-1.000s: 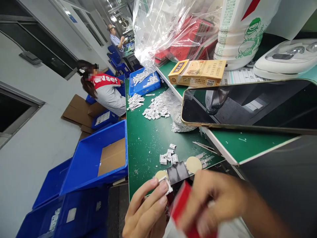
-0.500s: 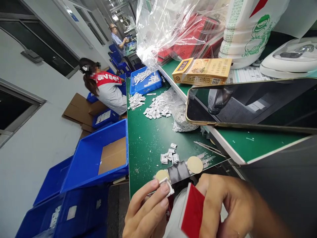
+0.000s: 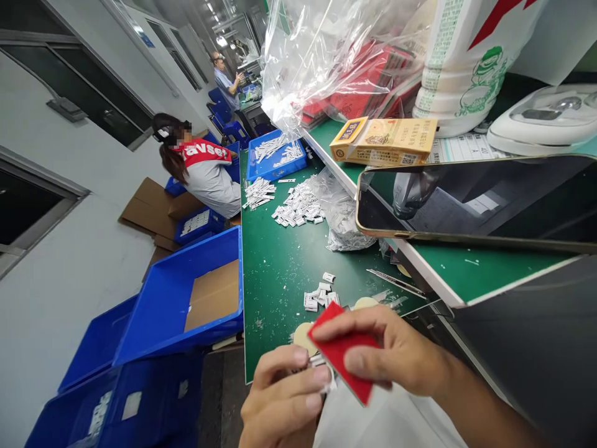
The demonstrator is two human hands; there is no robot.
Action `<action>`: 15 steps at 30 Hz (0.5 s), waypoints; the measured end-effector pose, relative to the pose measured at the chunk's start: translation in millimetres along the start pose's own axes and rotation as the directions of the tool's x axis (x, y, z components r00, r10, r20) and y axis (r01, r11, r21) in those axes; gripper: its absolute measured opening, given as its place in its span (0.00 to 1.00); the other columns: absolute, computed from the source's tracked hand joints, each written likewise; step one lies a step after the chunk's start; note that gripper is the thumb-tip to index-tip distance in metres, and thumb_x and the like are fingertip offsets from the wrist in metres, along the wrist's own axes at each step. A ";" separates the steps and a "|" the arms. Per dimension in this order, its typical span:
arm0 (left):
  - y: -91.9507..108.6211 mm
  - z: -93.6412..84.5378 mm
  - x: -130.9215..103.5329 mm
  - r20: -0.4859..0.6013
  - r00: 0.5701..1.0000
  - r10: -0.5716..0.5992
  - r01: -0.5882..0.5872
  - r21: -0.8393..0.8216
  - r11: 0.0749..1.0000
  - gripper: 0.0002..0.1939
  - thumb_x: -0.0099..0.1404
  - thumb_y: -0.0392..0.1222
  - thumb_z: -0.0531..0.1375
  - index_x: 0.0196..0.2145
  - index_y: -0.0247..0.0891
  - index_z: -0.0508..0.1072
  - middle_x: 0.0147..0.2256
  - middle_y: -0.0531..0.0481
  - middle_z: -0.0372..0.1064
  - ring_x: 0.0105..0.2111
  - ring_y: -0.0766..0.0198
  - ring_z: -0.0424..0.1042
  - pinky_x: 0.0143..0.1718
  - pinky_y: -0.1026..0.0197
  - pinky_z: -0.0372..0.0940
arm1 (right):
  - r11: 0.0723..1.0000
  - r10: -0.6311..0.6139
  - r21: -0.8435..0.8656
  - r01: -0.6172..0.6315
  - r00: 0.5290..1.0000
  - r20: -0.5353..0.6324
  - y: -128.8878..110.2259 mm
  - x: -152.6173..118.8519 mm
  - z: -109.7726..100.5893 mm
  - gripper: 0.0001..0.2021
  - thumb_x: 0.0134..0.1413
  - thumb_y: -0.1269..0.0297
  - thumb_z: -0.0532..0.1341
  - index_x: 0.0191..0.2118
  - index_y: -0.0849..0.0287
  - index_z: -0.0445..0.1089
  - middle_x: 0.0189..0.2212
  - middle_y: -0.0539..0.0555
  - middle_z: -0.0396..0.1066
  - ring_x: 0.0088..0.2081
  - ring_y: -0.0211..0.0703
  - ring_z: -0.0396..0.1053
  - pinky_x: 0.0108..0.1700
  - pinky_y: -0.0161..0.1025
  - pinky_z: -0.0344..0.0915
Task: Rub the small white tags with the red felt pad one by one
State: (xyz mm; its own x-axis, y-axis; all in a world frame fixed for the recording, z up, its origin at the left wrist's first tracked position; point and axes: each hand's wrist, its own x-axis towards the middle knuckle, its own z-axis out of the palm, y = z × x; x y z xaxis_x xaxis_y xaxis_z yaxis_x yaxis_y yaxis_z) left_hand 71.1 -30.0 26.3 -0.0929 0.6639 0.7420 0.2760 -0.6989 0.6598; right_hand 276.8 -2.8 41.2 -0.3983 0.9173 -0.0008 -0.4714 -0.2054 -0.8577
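Note:
Between the fingers of my left hand [image 3: 284, 398] is a small white plastic part [image 3: 327, 368], partly hidden by the fingertips. My right hand [image 3: 387, 348] pinches a flat red rectangular block [image 3: 342, 354] with a pale edge, its corner close beside the white part. I cannot tell whether the two touch. Just beyond my hands, a small pile of white plastic parts [image 3: 319, 295] lies on the green table [image 3: 265, 267]. A round cream disc [image 3: 304, 336] shows behind the red block, and a second disc [image 3: 366, 303] is partly covered by my right hand.
A utility knife [image 3: 396, 282] lies near the table's right edge. Farther back are a heap of white parts [image 3: 298, 205], a plastic bag [image 3: 347, 218] and a blue tray [image 3: 275, 165]. A phone [image 3: 476, 199] overhangs the shelf. A large blue bin [image 3: 186, 280] stands left; a person [image 3: 205, 168] sits beyond.
My right hand has lifted the red block from low in front of me and brought it leftward over the white part. My left hand keeps the part at nearly the same place.

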 end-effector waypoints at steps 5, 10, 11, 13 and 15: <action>-10.2 24.6 23.4 -0.145 0.986 -0.078 0.063 -0.106 0.992 0.16 0.54 0.39 0.75 0.24 0.43 0.69 0.23 0.60 0.78 0.27 0.65 0.73 0.30 0.61 0.69 | 0.998 0.064 0.036 -0.054 0.914 -0.401 24.3 -14.7 -23.9 0.20 0.54 0.52 0.70 0.51 0.53 0.79 0.55 0.58 0.75 0.50 0.52 0.74 0.50 0.44 0.71; -66.7 76.3 85.3 -0.058 0.932 -0.357 0.342 -0.179 0.922 0.08 0.64 0.43 0.68 0.35 0.40 0.74 0.28 0.56 0.73 0.26 0.71 0.71 0.28 0.67 0.65 | 0.998 0.053 0.043 -0.042 0.948 -0.313 46.7 -44.0 -43.4 0.43 0.43 0.55 0.76 0.66 0.50 0.65 0.56 0.59 0.75 0.56 0.59 0.72 0.60 0.52 0.64; -79.9 92.4 103.6 -0.022 0.926 -0.377 0.367 -0.184 0.912 0.09 0.65 0.45 0.67 0.39 0.39 0.74 0.30 0.54 0.74 0.27 0.70 0.73 0.29 0.67 0.66 | 0.997 0.068 0.054 -0.055 0.952 -0.297 48.7 -48.2 -43.8 0.43 0.43 0.55 0.76 0.67 0.50 0.64 0.56 0.59 0.75 0.55 0.58 0.73 0.60 0.53 0.64; -102.4 122.9 139.9 0.089 0.915 -0.394 0.404 -0.177 0.898 0.15 0.66 0.48 0.66 0.46 0.38 0.75 0.38 0.47 0.78 0.34 0.64 0.78 0.34 0.64 0.70 | 0.997 0.072 0.057 -0.057 0.950 -0.305 50.1 -53.7 -42.3 0.41 0.45 0.55 0.75 0.66 0.50 0.66 0.55 0.59 0.76 0.55 0.58 0.73 0.61 0.52 0.63; -118.4 142.9 166.5 0.229 0.893 -0.388 0.423 -0.130 0.897 0.20 0.65 0.49 0.66 0.52 0.39 0.75 0.42 0.43 0.80 0.39 0.58 0.80 0.37 0.59 0.73 | 0.997 0.061 0.067 -0.041 0.940 -0.336 49.2 -56.6 -40.3 0.37 0.46 0.53 0.74 0.64 0.51 0.68 0.53 0.59 0.77 0.51 0.56 0.74 0.55 0.48 0.67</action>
State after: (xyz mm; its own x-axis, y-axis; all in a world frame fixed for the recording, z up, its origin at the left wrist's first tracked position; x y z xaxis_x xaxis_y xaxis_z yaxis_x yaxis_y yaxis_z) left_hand 159.7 201.3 54.9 0.0287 0.9246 0.3798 0.0840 -0.3808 0.9208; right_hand 307.8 -51.1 -21.6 -0.1392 0.9641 -0.2260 -0.5064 -0.2654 -0.8204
